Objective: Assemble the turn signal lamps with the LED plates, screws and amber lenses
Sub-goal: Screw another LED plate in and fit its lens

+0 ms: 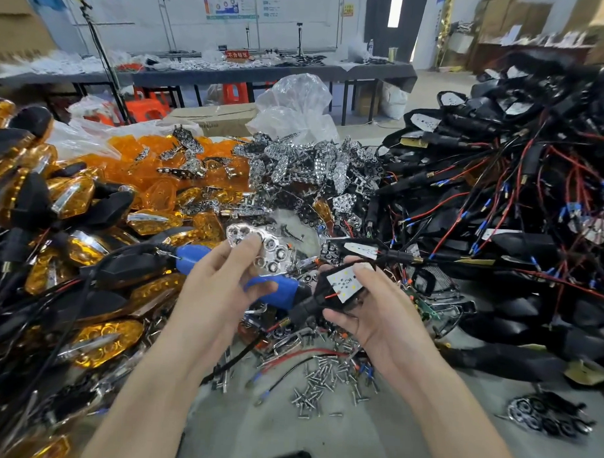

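My left hand (223,281) pinches a chrome reflector plate (262,249) with round cups, held up over the bench. My right hand (369,310) grips a black lamp housing (329,298) whose white LED board (345,281) faces up, a red wire at its edge. The plate hangs just left of and above the housing, apart from it. A blue-handled electric screwdriver (274,291) lies under both hands. Loose screws (322,383) are scattered on the grey bench in front of me. Amber lenses (152,165) are heaped at the back left.
Finished amber lamps (72,193) pile up along the left. Chrome plates (306,164) heap in the middle behind the hands. Black wired housings (517,188) fill the right side. One more chrome plate (544,417) lies at the front right. A plastic bag (294,101) stands behind.
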Available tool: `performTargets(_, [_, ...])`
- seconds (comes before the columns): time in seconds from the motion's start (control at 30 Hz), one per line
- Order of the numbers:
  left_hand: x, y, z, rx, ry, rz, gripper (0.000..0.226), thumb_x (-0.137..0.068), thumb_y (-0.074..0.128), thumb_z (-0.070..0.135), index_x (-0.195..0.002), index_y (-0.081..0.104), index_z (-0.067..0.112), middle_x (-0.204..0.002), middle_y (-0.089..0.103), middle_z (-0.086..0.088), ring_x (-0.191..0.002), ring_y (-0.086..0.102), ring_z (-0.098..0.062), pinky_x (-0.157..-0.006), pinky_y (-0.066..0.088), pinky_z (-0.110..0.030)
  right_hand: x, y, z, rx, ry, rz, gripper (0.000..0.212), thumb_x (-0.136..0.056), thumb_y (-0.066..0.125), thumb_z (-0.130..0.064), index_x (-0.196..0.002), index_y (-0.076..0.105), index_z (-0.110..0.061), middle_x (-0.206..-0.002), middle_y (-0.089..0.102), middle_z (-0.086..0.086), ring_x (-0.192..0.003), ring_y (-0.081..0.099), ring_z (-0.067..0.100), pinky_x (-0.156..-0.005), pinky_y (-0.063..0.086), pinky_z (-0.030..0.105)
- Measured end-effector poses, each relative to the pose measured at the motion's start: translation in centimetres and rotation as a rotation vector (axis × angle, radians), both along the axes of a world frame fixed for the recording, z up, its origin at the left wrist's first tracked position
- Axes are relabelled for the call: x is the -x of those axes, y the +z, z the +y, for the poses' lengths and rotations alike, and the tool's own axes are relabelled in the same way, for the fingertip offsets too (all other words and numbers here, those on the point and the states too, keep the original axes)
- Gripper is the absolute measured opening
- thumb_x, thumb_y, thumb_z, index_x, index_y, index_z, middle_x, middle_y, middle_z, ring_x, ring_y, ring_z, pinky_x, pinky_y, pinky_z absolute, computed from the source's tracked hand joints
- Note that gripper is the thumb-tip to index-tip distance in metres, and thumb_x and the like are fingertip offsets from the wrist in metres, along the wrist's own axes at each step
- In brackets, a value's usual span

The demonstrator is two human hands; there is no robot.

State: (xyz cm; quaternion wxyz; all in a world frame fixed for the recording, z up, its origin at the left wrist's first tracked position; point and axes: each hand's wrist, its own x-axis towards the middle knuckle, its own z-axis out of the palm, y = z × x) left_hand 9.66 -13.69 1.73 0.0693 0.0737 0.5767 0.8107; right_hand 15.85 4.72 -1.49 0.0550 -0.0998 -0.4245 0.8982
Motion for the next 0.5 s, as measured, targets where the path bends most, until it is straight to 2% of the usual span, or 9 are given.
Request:
performTargets(0.07, [-0.4,-0.4,0.2,-0.073,-0.027,-0.044,0.047,-0.080,0.067,0.038,-0.107,0.060,0.001,-0.104,0.063,-0.028,-0.090,0.072,-0.028,-0.062,0.058,-0.031,0.0,-0.3,0.0,-0.043,-0.003,0.027,0.028,-0.088,0.065,-0.028,-0.111,0.073,-0.014,-0.117,0.074,0.021,-0.087,0.076,0.028,-0.058,0.062,0.031])
performTargets(0.1, [-0.6,-0.7,0.2,-0.072,-0.032,-0.042,0.043,-0.083,0.063,0.037,-0.109,0.055,0.003,-0.105,0.062,-0.029,-0.088,0.074,-0.033,-0.058,0.058,-0.031,0.0,-0.4,0.0,-0.060,-0.004,0.032,0.027,-0.086,0.067,-0.029,-0.108,0.076,-0.015,-0.115,0.075,0.020,-0.086,0.076,0.026,-0.059,0.062,0.031])
performTargets(0.17, [-0.8,-1.2,0.3,-0.050,-0.046,-0.025,0.031,-0.090,0.057,0.035,-0.108,0.049,0.011,-0.106,0.056,-0.017,-0.075,0.075,-0.031,-0.051,0.056,-0.029,0.1,-0.6,-0.1,-0.084,-0.009,0.037,0.025,-0.085,0.068,-0.030,-0.104,0.079,-0.019,-0.109,0.076,0.017,-0.083,0.075,0.024,-0.060,0.062,0.030])
performTargets(0.23, [-0.9,-1.7,0.4,-0.040,-0.079,-0.019,0.028,-0.091,0.057,0.032,-0.107,0.045,0.012,-0.101,0.050,-0.013,-0.066,0.070,-0.023,-0.049,0.052,-0.026,0.2,-0.7,-0.2,-0.090,-0.014,0.024,0.023,-0.087,0.067,-0.029,-0.104,0.079,-0.019,-0.104,0.076,0.015,-0.081,0.075,0.023,-0.061,0.061,0.031])
performTargets(0.33, [-0.6,-2.5,0.2,0.048,-0.129,0.051,0.026,-0.087,0.067,0.027,-0.099,0.051,0.010,-0.083,0.050,-0.008,-0.067,0.056,-0.015,-0.057,0.048,-0.024,0.4,-0.6,-0.3,-0.073,-0.014,0.000,0.021,-0.100,0.058,-0.021,-0.110,0.076,-0.014,-0.103,0.075,0.015,-0.082,0.074,0.024,-0.062,0.061,0.033])
performTargets(0.4, [-0.5,-3.1,0.2,0.175,-0.137,0.122,0.015,-0.088,0.073,0.031,-0.096,0.062,0.024,-0.079,0.060,0.002,-0.068,0.053,-0.013,-0.066,0.046,-0.027,0.4,-0.5,-0.4,-0.060,-0.009,-0.024,0.023,-0.104,0.053,-0.018,-0.112,0.074,-0.013,-0.103,0.075,0.016,-0.081,0.075,0.023,-0.061,0.061,0.032])
performTargets(0.47, [-0.5,-3.7,0.2,0.252,-0.096,0.153,0.024,-0.084,0.073,0.042,-0.107,0.066,0.048,-0.084,0.067,0.011,-0.070,0.058,-0.009,-0.072,0.046,-0.028,0.3,-0.3,-0.5,-0.046,-0.001,-0.040,0.025,-0.106,0.050,-0.017,-0.111,0.074,-0.012,-0.104,0.074,0.017,-0.081,0.075,0.023,-0.060,0.061,0.033])
performTargets(0.5, [-0.4,-4.0,0.2,0.259,-0.082,0.166,0.028,-0.083,0.070,0.045,-0.110,0.065,0.055,-0.087,0.068,0.014,-0.074,0.062,-0.007,-0.075,0.048,-0.027,0.2,-0.3,-0.6,-0.042,0.004,-0.039,0.025,-0.106,0.049,-0.017,-0.111,0.073,-0.012,-0.106,0.074,0.018,-0.082,0.075,0.024,-0.061,0.062,0.033])
